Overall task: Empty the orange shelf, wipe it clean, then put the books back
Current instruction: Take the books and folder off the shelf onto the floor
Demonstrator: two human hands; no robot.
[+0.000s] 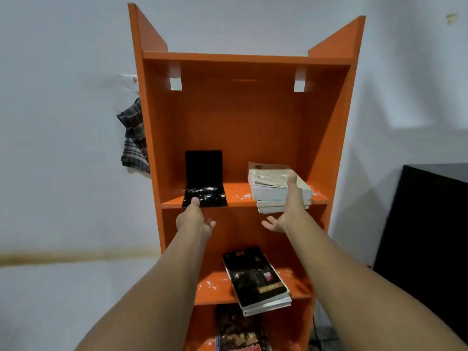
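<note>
3 levels of the orange shelf (243,117) have stuff on them, and the boards are flecked white. Lower board: dark books (255,279) stacked 2 high, poking over the edge. Upper right: pale book stack (276,188), also overhanging. Left of it, a dusty black case (203,178). Right hand (288,206) is spread wide, thumb on that stack's top. Left hand (193,219) is relaxed, thumb touching the case.

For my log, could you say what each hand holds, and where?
Nothing gripped yet: left hand touches the black bookend at its front edge; right hand rests its thumb atop book stack.
</note>
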